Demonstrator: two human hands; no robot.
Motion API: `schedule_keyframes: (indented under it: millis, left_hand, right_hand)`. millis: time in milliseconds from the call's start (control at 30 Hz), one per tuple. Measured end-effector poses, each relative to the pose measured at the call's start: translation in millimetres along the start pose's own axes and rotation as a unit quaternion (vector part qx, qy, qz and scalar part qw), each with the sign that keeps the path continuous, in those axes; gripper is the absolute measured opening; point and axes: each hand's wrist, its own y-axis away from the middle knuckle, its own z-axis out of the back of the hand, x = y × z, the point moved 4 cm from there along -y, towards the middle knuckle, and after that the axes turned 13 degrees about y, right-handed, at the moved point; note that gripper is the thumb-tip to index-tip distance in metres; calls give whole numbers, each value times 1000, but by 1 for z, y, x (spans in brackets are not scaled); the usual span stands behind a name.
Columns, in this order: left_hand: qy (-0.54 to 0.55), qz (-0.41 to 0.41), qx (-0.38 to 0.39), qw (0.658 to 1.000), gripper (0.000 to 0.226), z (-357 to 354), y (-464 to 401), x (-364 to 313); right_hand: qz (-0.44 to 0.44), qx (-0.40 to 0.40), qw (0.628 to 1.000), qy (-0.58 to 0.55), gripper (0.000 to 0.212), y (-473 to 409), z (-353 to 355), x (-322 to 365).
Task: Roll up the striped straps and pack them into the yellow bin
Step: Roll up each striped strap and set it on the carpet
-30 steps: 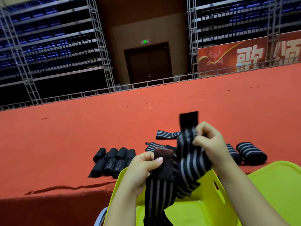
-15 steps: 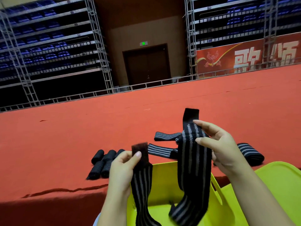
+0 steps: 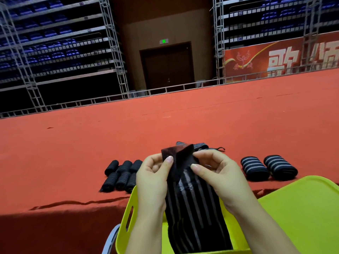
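left hand pinching the dark top end of the striped strap, thumb pressed on the near face and fingers curled behind; right hand pinching the same end from the other side, thumb on the front and fingers curled over the top. gripped close together like this, probably to fold the plain end over and start a tight first turn. strap held upright directly above the yellow bin, its long striped length hanging down into the bin, likely so the slack stays gathered and the finished roll can drop straight in. beyond the bin on the red carpet, a cluster of small rolled straps off its far left corner, apparently finished and not yet packed. two thicker rolled straps side by side beyond the bin's far right corner, near the yellow lid that sits just right of the bin. loose unrolled straps directly behind the bin, mostly hidden by the hands, seemingly waiting their turn. rolling barely begun on this one.
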Motion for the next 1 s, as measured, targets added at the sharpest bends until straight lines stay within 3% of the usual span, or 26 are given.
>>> schedule_keyframes:
  millis: [433,667,833,1000]
  left_hand:
    - [-52,-5,10,999,9,-9,25,10]
    - [-37,8,21,999,9,-12,34,15]
    - [5,27,42,999,14,-14,36,15]
    - [35,47,54,997,17,-11,36,16]
  right_hand:
    - [-21,-90,993,70,11,9,-2,-12]
    - [-31,-71,995,59,30,12,-4,-15]
    - [-17,-80,995,53,10,11,-2,-16]
    - [-39,-56,997,24,16,11,-3,-20]
